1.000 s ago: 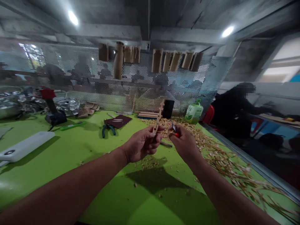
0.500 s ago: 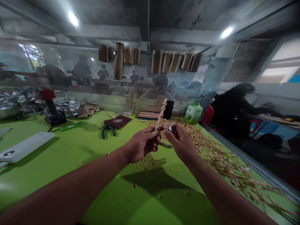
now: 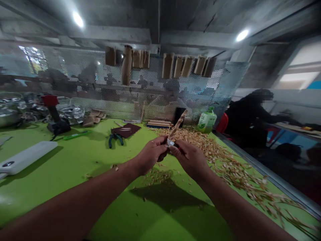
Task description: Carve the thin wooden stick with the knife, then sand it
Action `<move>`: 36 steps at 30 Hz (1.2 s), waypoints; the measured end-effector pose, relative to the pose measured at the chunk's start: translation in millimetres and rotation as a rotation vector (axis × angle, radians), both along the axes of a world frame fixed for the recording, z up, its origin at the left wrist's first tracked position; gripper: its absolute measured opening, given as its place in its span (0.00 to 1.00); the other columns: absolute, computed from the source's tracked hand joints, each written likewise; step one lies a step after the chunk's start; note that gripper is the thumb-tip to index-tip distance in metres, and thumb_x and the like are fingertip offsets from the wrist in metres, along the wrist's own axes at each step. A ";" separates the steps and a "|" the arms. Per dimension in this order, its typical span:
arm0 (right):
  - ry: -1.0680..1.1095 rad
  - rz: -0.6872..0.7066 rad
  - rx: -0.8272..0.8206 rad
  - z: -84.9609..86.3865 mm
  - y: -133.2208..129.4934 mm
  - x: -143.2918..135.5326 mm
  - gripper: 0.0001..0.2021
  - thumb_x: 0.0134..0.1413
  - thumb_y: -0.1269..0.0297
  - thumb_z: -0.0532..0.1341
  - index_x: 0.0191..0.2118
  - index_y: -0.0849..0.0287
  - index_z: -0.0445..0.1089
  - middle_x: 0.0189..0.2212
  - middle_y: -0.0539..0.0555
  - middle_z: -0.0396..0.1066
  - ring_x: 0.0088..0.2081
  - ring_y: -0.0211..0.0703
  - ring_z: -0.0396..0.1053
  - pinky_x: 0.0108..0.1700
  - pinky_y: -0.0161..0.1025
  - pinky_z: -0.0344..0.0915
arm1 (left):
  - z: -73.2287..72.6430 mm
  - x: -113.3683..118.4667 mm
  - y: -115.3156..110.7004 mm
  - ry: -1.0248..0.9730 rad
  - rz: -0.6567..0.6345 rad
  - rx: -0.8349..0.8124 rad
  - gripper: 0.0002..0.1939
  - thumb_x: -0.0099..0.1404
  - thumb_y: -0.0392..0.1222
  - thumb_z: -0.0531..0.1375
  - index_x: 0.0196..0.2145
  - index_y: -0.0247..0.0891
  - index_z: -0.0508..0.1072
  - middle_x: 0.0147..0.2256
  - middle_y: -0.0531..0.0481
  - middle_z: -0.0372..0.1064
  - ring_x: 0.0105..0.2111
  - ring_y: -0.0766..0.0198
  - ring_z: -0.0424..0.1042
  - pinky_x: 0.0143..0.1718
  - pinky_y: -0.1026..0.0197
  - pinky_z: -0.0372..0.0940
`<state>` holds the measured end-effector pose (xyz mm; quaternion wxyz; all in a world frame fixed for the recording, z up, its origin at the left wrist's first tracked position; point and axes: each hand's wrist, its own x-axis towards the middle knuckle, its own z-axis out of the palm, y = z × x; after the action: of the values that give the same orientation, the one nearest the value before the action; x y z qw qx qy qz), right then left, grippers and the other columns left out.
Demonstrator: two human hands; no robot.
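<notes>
My left hand (image 3: 152, 152) is closed around the lower end of a notched, light-brown wooden stick (image 3: 178, 123), which leans up and to the right. Beside it, my right hand (image 3: 189, 155) grips a small knife; its short bright blade (image 3: 170, 143) lies against the stick's lower part, and a bit of its red handle shows between the fingers. Both hands nearly touch above the green table (image 3: 105, 194). Small wood chips (image 3: 157, 176) are scattered under them. The fingertips of my right hand are partly hidden.
Wood shavings (image 3: 225, 160) run along the table's right side. A green bottle (image 3: 207, 119) stands behind them. Pliers (image 3: 116, 139) overlap a dark red sheet (image 3: 129, 130). At left are a white board-like object (image 3: 30, 155) and a red-and-black tool (image 3: 54, 113). A person (image 3: 250, 113) sits at right.
The stick has tilted further right. My right hand has moved left and slightly down, bringing the blade against the stick near my left fingers.
</notes>
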<state>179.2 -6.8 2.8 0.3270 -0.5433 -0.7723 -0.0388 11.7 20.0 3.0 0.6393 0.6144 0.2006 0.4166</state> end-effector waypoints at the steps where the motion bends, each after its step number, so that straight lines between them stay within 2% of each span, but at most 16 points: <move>1: -0.012 -0.015 0.005 0.0 -0.2 0.2 0.20 0.63 0.47 0.48 0.28 0.57 0.61 0.23 0.49 0.63 0.25 0.38 0.60 0.27 0.34 0.46 | 1.1 -0.8 -0.8 0.015 -0.001 0.020 0.03 0.62 0.36 0.54 0.35 0.37 0.65 0.20 0.60 0.49 0.18 0.72 0.45 0.18 0.67 0.42; 4: -0.041 -0.044 0.000 0.6 -0.9 0.1 0.19 0.62 0.48 0.48 0.29 0.56 0.62 0.24 0.50 0.64 0.25 0.39 0.61 0.27 0.34 0.46 | 5.3 -3.1 -3.5 0.048 -0.003 0.109 0.02 0.61 0.35 0.53 0.33 0.37 0.65 0.21 0.59 0.51 0.20 0.71 0.49 0.21 0.68 0.47; 7: -0.059 -0.057 -0.044 1.8 -1.4 -1.4 0.19 0.63 0.48 0.47 0.30 0.56 0.61 0.23 0.50 0.64 0.25 0.39 0.61 0.26 0.35 0.45 | 7.4 -3.0 -4.6 0.087 0.057 0.301 0.06 0.64 0.40 0.55 0.34 0.36 0.68 0.29 0.53 0.62 0.30 0.68 0.61 0.33 0.66 0.57; 9: -0.071 -0.055 -0.083 3.2 -1.6 -2.6 0.18 0.63 0.49 0.47 0.29 0.56 0.60 0.23 0.50 0.64 0.25 0.39 0.61 0.26 0.35 0.46 | 5.8 -2.2 -3.2 0.133 0.131 0.407 0.10 0.66 0.44 0.54 0.35 0.36 0.70 0.34 0.50 0.66 0.36 0.64 0.63 0.40 0.64 0.58; 13: -0.082 0.015 -0.109 6.7 -2.0 -2.9 0.19 0.65 0.50 0.45 0.29 0.56 0.59 0.25 0.50 0.65 0.26 0.39 0.62 0.27 0.35 0.48 | -0.2 -2.1 1.3 0.232 0.262 0.502 0.12 0.67 0.47 0.54 0.35 0.36 0.70 0.33 0.49 0.67 0.35 0.63 0.63 0.37 0.63 0.58; 17: -0.074 0.081 -0.105 8.1 -1.9 -1.3 0.19 0.65 0.50 0.44 0.29 0.56 0.59 0.25 0.50 0.65 0.27 0.39 0.62 0.28 0.35 0.49 | -0.9 -4.1 2.1 0.257 0.262 0.486 0.15 0.67 0.50 0.53 0.34 0.36 0.70 0.26 0.53 0.61 0.28 0.66 0.59 0.30 0.65 0.55; 23: -0.095 0.002 -0.068 6.6 -3.8 -2.8 0.18 0.64 0.50 0.46 0.27 0.56 0.56 0.23 0.49 0.62 0.24 0.39 0.59 0.27 0.35 0.45 | 1.7 -4.5 0.7 0.276 0.309 0.448 0.15 0.65 0.50 0.55 0.28 0.36 0.69 0.20 0.57 0.51 0.22 0.69 0.51 0.25 0.66 0.49; 31: -0.074 0.009 -0.043 4.9 -6.3 -4.9 0.18 0.65 0.50 0.46 0.29 0.56 0.58 0.24 0.51 0.65 0.26 0.40 0.61 0.27 0.36 0.45 | 4.6 -3.8 -0.8 0.246 0.321 0.441 0.16 0.64 0.50 0.57 0.26 0.36 0.70 0.20 0.57 0.52 0.22 0.69 0.50 0.25 0.66 0.48; 36: -0.103 -0.047 -0.009 3.2 -6.1 -3.9 0.17 0.64 0.51 0.47 0.28 0.56 0.57 0.23 0.50 0.64 0.24 0.39 0.60 0.27 0.36 0.44 | 0.9 0.0 -3.3 0.221 0.298 0.281 0.15 0.65 0.50 0.56 0.29 0.36 0.70 0.17 0.60 0.47 0.19 0.70 0.46 0.22 0.65 0.44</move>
<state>175.2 -12.9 6.0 0.2832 -0.5602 -0.7752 -0.0710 11.7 16.7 4.0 0.4529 0.7029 0.2978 0.4606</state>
